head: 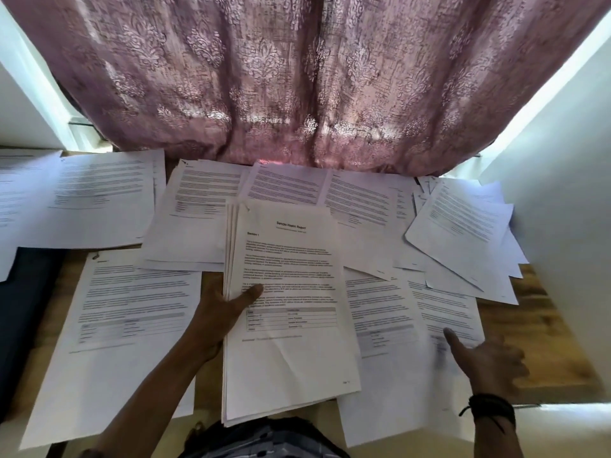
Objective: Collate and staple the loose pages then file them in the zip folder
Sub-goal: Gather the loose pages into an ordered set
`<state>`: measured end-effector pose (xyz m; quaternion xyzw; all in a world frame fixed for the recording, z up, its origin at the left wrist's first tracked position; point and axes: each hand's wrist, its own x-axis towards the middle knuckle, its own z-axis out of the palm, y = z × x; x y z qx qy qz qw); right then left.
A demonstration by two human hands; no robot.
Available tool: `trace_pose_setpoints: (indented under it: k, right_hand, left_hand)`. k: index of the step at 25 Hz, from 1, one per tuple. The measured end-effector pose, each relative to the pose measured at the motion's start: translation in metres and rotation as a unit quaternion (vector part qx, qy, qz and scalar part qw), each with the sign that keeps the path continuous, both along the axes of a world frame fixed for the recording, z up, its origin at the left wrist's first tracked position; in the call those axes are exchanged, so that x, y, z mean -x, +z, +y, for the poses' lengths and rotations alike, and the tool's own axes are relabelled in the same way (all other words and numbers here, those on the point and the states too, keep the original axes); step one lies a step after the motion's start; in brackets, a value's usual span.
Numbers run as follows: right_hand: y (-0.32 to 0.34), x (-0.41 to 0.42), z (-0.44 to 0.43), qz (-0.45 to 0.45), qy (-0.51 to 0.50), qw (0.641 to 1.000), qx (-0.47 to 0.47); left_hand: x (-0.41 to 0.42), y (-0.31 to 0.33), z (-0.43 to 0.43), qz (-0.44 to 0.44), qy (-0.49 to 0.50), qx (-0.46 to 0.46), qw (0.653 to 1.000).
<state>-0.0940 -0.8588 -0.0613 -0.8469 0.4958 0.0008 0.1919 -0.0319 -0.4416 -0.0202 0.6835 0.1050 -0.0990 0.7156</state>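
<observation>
Collating is underway: the left hand (222, 308) grips 1 gathered stack (291, 345), while the right hand (489, 361) hovers open-fingered over loose pages (443, 302) near the table's (537, 325) right edge. Stapling and filing look undone.

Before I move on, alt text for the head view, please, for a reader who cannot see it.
The left hand grips a stack of pages topped by a "Sample Health Report" sheet, over a wooden table strewn with loose printed pages. The open, blurred right hand reaches over sheets on the right; a pink curtain hangs behind.
</observation>
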Motion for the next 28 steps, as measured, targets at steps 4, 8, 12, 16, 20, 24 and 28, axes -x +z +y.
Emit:
trace_pose_setpoints:
  k: [4,8,12,16,20,24,28]
  right_hand:
    - [0.001,0.018,-0.021,-0.002,-0.040,0.997,-0.068]
    - [0.030,0.026,-0.025,-0.076,-0.009,0.991,-0.106]
    - [0.081,0.030,-0.026,-0.129,0.112,0.985,-0.032]
    - [0.143,0.026,-0.013,-0.198,0.159,0.965,0.072]
    - [0.192,0.019,0.016,-0.293,0.215,0.923,0.129]
    - [0.206,-0.003,0.045,-0.384,0.240,0.891,-0.018]
    - [0.186,-0.027,0.074,-0.388,0.242,0.837,-0.300]
  left_hand:
    - [0.003,-0.007,-0.014,0.005,-0.014,-0.007,1.000]
    - [0.003,-0.007,-0.027,0.037,-0.020,0.000,0.999]
    - [0.000,-0.004,-0.039,0.034,-0.032,0.016,0.999]
    - [0.000,-0.002,-0.049,0.026,-0.029,0.033,0.999]
    - [-0.003,0.005,-0.048,0.023,-0.021,0.044,0.999]
    - [-0.002,0.025,-0.039,0.024,-0.032,0.163,0.986]
    - [-0.003,0.043,-0.037,0.012,-0.012,0.238,0.971]
